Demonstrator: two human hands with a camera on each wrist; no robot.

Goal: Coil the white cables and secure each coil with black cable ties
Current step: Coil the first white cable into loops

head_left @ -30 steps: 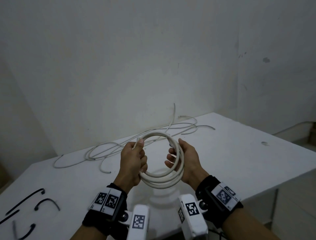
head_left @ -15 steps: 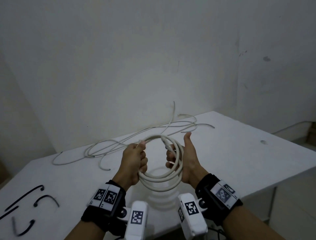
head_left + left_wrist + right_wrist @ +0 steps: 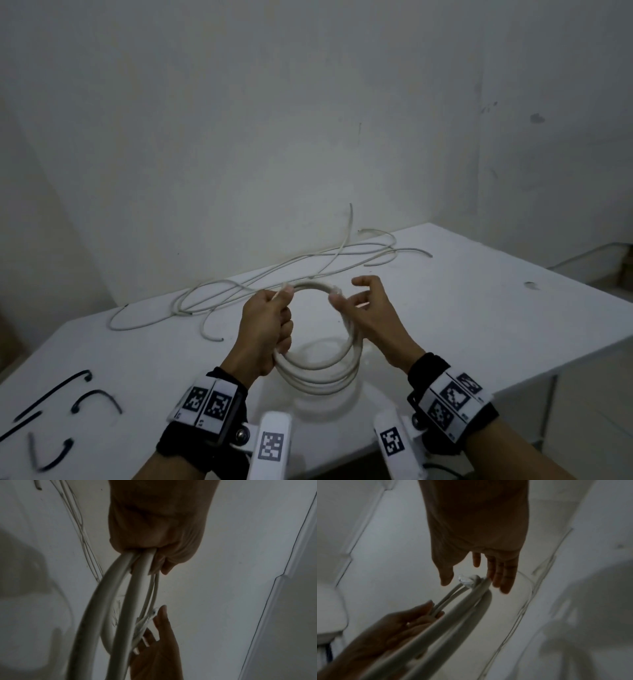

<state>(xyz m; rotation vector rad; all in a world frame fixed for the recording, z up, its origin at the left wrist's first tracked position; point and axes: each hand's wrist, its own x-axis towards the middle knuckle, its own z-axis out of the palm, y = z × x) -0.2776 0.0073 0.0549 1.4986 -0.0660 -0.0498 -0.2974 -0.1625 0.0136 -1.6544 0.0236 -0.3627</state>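
White coil (image 3: 320, 371) formed, gripped in our left hand (image 3: 265, 322); right hand (image 3: 368, 310) open
Next we likely fetch a black tie (image 3: 96, 399)

Bare, dim room, kind unclear, maybe a plain workroom: scuffed unpainted-looking walls (image 3: 308, 120) meeting in a far-right corner, one white worktop (image 3: 479, 308) against them, loose white cables (image 3: 274, 274) far, black cable ties (image 3: 51, 411) near left.

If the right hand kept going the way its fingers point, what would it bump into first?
Probably the coil itself: the right hand is open, its fingers aimed at the coil's top, where the clear plug sits. The left hand lies beyond. Depth is hard to judge.
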